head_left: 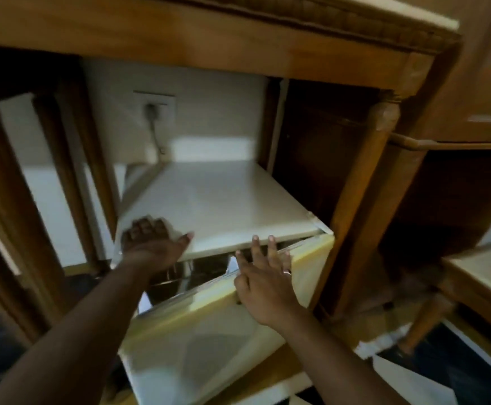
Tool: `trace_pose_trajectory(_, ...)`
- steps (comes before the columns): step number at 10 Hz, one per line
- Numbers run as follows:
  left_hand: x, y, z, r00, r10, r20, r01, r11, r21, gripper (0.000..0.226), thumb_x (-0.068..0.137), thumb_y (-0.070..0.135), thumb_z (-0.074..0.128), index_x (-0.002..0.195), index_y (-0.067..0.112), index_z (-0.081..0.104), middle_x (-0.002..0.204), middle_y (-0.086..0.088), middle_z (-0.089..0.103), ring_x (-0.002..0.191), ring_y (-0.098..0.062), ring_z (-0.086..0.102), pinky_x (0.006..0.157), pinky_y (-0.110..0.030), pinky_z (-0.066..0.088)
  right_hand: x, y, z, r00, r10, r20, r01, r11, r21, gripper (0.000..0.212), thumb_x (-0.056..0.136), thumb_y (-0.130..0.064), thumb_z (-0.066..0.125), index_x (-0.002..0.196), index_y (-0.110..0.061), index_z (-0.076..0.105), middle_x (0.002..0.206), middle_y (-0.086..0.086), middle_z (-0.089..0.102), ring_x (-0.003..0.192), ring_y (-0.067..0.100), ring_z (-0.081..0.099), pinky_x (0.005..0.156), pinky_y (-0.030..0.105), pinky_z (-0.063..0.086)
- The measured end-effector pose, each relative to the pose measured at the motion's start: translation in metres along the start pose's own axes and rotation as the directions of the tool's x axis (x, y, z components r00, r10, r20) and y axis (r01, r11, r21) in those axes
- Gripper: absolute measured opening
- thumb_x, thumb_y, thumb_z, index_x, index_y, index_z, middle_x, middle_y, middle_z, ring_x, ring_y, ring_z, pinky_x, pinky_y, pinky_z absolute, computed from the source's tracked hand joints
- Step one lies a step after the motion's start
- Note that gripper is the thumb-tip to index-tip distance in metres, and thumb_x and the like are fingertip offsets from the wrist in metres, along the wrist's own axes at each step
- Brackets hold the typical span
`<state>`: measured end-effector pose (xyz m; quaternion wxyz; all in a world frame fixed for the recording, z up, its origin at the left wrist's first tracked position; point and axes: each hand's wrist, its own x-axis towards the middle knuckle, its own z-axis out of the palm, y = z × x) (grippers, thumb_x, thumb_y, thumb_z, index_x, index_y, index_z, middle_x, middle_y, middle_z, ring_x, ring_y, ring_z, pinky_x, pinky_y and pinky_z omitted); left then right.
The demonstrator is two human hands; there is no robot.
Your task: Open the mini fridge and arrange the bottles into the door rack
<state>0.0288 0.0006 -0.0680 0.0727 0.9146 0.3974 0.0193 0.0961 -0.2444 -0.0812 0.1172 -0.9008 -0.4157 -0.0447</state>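
A cream mini fridge [223, 200] stands under a wooden desk. Its door [197, 340] is swung partly outward, hinged at the right, leaving a dark wedge-shaped gap at the top. My left hand [150, 239] lies flat on the fridge's top front-left corner. My right hand [263, 285] rests on the door's top edge, thumb curled over it and fingers spread above the gap. Inside the gap I see dim shelf shapes only. No bottles show in this view.
The wooden desk frame [238, 54] spans overhead, with its leg [364, 176] just right of the fridge. A wall socket with a plugged cable [153, 109] sits behind. A wooden chair [478, 290] stands at the right, and dark slats [71, 159] at the left.
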Motion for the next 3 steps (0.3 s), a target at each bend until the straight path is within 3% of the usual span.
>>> trace_pose_trajectory(2,-0.005,-0.006,-0.002,0.996,0.081,-0.037,-0.083,0.995,-0.063,0.095,0.098,0.076,0.029,0.165,0.009,0.017,0.173,-0.020,0.013,0.158,-0.036,0.015,0.125,-0.043,0.014,0.041,-0.017,0.016,0.993,0.115,0.000,-0.115,0.993,0.037,0.055,0.098,-0.048,0.015,0.151,-0.034,0.012,0.162,0.007,-0.016,0.142,0.029,-0.031,0.112,0.058,-0.015)
trace_pose_trajectory(3,-0.037,-0.019,-0.018,0.993,0.117,0.019,-0.107,0.955,-0.275,0.087,0.101,0.068,0.041,0.166,0.013,0.021,0.174,-0.014,0.016,0.159,-0.029,0.016,0.126,-0.040,0.016,0.045,-0.019,-0.003,0.980,0.137,0.142,-0.140,0.990,0.012,0.062,0.098,-0.057,0.011,0.152,-0.031,-0.002,0.159,0.008,-0.026,0.142,0.030,-0.032,0.112,0.061,-0.012)
